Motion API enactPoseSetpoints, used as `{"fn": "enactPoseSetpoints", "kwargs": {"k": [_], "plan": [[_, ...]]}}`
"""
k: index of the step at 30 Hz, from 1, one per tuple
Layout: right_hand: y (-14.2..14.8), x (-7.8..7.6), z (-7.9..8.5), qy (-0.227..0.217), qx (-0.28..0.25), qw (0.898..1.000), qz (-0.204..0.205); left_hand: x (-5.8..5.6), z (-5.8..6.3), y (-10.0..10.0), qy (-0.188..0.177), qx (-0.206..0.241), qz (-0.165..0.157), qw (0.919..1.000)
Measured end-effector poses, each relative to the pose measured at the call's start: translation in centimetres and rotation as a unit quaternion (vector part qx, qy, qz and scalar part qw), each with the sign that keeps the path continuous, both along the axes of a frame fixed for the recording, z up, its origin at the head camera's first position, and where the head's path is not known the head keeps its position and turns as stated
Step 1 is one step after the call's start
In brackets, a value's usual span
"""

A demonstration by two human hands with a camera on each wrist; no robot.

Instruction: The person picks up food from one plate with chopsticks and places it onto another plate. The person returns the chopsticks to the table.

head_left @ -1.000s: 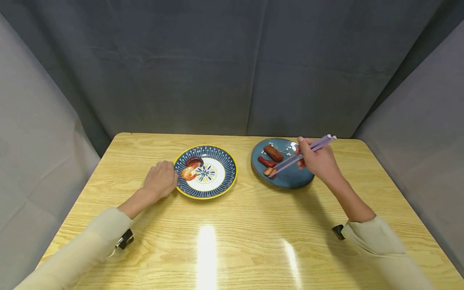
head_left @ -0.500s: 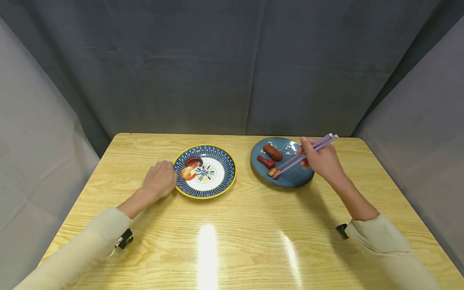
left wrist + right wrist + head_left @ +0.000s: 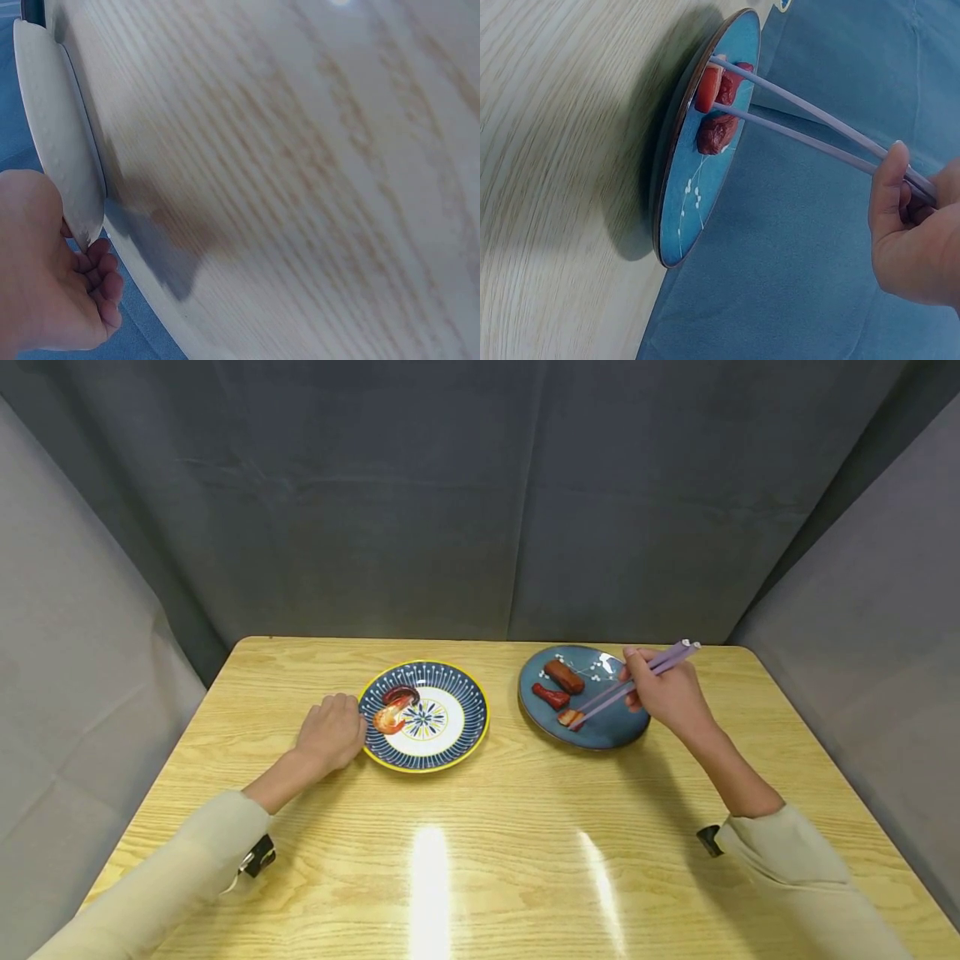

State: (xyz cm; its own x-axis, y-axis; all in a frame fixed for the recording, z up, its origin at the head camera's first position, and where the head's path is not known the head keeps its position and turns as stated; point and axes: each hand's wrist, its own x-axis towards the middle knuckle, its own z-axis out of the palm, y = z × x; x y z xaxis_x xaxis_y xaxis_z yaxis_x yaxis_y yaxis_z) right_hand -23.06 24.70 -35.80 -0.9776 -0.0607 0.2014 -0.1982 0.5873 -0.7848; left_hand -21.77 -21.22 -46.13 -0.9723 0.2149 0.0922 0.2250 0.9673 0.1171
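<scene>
My left hand (image 3: 331,732) pinches the left rim of a patterned plate (image 3: 472,727) with a yellow edge; the left wrist view shows thumb and curled fingers at the rim of this plate (image 3: 64,127). A shrimp (image 3: 390,716) and a dark red curled food piece (image 3: 401,694) lie on it. With my right hand (image 3: 663,692) I hold a pair of purple chopsticks (image 3: 618,692). Their tips are on either side of a striped, pork-belly-like slice (image 3: 709,88) at the near left of the blue plate (image 3: 611,727).
On the blue plate, a red drumstick-shaped piece (image 3: 551,696) and a brown block of meat (image 3: 564,677) lie just behind the slice. Both plates stand near the back of the wooden table (image 3: 510,843). A dark curtain (image 3: 375,527) hangs behind it.
The chopstick tips and the striped slice have shifted a little to the right on the blue plate, along with my right hand. My left hand stays at the patterned plate's rim.
</scene>
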Motion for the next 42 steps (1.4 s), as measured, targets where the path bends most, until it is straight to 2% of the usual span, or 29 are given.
{"fn": "enactPoseSetpoints", "kwargs": {"k": [15,23,29,35,42], "plan": [[0.2,-0.2,0.1,-0.018,-0.010,1.000,0.014,0.1,0.0,0.0,-0.001,-0.005,-0.002,1.0000],[0.0,-0.2,0.8,0.001,-0.021,1.000,0.019,0.1,0.0,0.0,-0.001,-0.002,-0.004,1.0000],[-1.3,0.2,1.8,0.011,-0.014,0.999,0.049,0.0,-0.1,-0.1,0.002,0.002,-0.003,1.0000],[-2.8,0.5,2.3,0.007,-0.030,0.997,0.076,-0.2,-0.2,-0.1,-0.001,0.006,-0.001,1.0000],[-4.6,0.5,2.6,0.038,-0.058,0.994,0.088,-0.1,0.0,-0.1,-0.005,0.005,0.003,1.0000]]}}
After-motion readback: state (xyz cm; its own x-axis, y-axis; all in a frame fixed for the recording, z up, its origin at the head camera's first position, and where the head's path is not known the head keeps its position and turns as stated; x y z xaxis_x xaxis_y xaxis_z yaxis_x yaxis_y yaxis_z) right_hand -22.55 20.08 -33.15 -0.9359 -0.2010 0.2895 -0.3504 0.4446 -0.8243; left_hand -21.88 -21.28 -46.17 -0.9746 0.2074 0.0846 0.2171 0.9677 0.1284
